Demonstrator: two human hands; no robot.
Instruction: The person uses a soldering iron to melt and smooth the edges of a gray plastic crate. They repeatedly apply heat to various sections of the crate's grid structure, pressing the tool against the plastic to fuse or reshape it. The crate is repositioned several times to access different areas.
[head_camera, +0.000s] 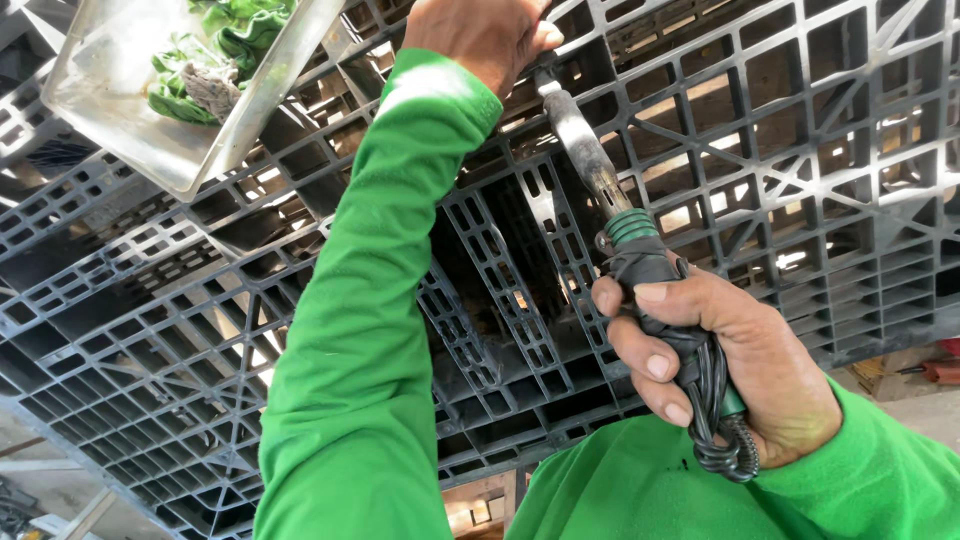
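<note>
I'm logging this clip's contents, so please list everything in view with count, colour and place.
Plastic pallet: one, black, open grid, fills most of the view.
Tray: one, clear, top left, resting on the pallet.
Cloth: green, crumpled inside the tray.
Rag: one, grey, frayed, on the cloth.
Soldering iron: one, dark metal shaft, green collar, black taped grip, tip at the pallet.
Cord: black, looped beneath the grip.
Sleeves: two, green.
Left hand: top centre, on the pallet by the tip.
Right hand: closed round the grip.
</note>
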